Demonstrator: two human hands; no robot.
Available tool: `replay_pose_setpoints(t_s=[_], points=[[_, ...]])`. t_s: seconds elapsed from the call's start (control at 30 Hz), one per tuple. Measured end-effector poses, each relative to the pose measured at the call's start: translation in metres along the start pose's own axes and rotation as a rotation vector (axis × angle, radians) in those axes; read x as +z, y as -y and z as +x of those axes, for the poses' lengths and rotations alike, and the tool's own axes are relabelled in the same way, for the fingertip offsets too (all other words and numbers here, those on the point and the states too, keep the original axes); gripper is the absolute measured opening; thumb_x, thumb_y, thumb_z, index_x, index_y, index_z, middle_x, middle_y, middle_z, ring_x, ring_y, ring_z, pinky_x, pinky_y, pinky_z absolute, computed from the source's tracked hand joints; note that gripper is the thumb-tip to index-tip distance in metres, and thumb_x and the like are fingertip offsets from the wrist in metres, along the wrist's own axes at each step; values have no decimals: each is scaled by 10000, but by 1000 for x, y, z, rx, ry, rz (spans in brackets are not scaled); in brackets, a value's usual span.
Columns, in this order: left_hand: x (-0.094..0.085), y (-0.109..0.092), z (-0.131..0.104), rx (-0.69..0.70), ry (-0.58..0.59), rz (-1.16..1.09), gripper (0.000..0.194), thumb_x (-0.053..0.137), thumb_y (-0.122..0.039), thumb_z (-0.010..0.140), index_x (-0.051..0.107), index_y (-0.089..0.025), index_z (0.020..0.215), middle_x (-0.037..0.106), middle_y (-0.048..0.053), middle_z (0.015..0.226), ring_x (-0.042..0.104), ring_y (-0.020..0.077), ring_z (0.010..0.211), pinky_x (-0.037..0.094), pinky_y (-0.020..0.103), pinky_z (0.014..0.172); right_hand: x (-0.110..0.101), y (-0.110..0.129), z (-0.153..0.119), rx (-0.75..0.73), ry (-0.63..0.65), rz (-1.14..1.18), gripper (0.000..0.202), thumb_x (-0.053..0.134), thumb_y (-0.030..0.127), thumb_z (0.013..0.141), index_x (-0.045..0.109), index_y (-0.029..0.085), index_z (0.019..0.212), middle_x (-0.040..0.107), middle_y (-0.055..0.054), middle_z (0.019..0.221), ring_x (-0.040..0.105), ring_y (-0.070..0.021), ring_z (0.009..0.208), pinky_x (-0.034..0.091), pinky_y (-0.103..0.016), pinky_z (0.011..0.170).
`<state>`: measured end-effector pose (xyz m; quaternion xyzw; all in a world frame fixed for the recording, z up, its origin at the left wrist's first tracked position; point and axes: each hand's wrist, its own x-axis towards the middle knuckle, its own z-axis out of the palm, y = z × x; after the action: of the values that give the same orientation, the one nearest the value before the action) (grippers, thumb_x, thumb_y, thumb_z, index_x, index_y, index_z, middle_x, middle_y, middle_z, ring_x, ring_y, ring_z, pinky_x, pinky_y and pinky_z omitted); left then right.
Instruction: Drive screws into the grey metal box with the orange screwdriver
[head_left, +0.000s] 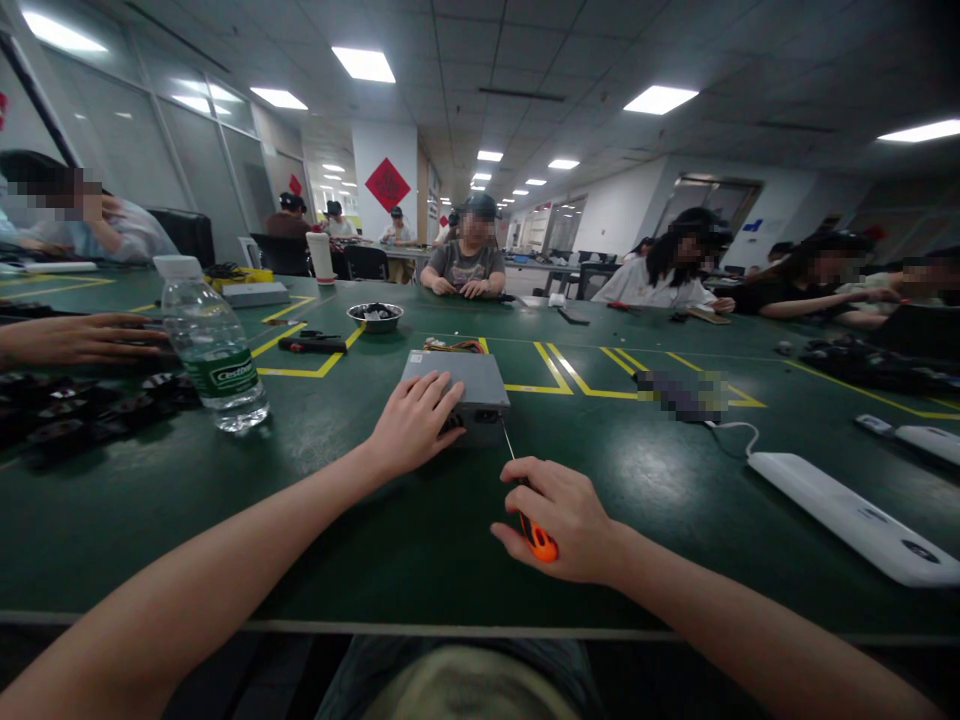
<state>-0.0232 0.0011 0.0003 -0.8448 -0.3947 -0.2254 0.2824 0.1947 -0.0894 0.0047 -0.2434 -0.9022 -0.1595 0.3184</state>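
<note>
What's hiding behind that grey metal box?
Some coloured wires show just past the back edge of the grey power supply. Its casing covers anything lower down, so where the wires start can't be seen.

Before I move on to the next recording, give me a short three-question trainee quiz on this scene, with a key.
1. True or false: the left hand rests on the gray metal box.
2. What tool does the right hand hold?
3. Which stands closer to the camera, the clear bottle or the metal bowl?

Key: 1. True. 2. A screwdriver with orange on its handle. 3. The clear bottle.
</note>
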Motion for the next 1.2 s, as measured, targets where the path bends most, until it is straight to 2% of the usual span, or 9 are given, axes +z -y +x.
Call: replay_pose_setpoints(t_s=[0.07,0.13,0.27,0.53,0.73,0.87,0.97,1.1,1.2], points=[[1,0,0,-3,-7,-7,513,507,-414,841,448,-139,1270,496,163,1289,456,300,1183,363,421,944,0,-2,-1,28,-45,3,76,504,245,804,502,176,838,566,-78,885,563,-126,691,470,-233,569],[1,0,0,-6,-11,-11,513,512,-414,838,450,-141,1268,498,163,1286,455,299,1185,363,420,943,0,-4,-3,75,-142,32,129,510,184,780,462,183,900,553,-77,893,573,-140,758,491,-235,596],[2,0,-1,-8,-6,-7,518,504,-411,841,443,-135,1275,491,163,1292,445,300,1192,356,421,949,0,-8,-3,131,-293,72,194,532,140,755,420,213,896,542,-40,837,570,-144,757,507,-260,623],[-1,-1,0,-5,-4,-16,512,501,-400,839,446,-129,1270,496,169,1283,452,304,1183,361,425,936,-1,-3,2,-37,-124,16,76,495,125,733,471,184,774,577,-46,762,535,-149,671,456,-292,611],[-1,-1,0,-13,-9,-27,503,485,-393,841,450,-132,1270,502,169,1278,456,305,1181,361,431,934,-5,-10,1,-14,-120,59,206,577,354,780,468,185,825,567,-64,811,558,-168,724,472,-294,616],[-1,-1,0,-17,-12,-34,502,470,-400,846,453,-131,1269,502,171,1279,459,308,1177,365,435,929,-1,-10,-4,122,-165,157,175,515,209,800,423,197,948,542,-57,869,569,-147,768,490,-254,608],[-2,-1,0,-15,-7,-26,499,461,-402,851,452,-132,1270,499,170,1283,456,305,1181,362,434,934,2,-7,-5,130,-189,190,196,512,138,771,411,199,926,562,-48,857,583,-138,760,496,-255,634],[-2,-2,-1,-16,-4,-30,499,470,-384,846,452,-125,1273,495,170,1288,447,305,1188,358,434,938,-2,-5,1,42,-120,126,95,546,190,775,464,191,822,601,-39,795,572,-142,686,471,-296,639],[-2,-1,-1,-12,-4,-31,486,469,-367,847,459,-120,1265,496,169,1287,444,304,1188,359,430,937,-5,-3,6,-23,-74,58,131,569,274,792,475,189,759,591,-34,744,541,-141,636,447,-296,592]])
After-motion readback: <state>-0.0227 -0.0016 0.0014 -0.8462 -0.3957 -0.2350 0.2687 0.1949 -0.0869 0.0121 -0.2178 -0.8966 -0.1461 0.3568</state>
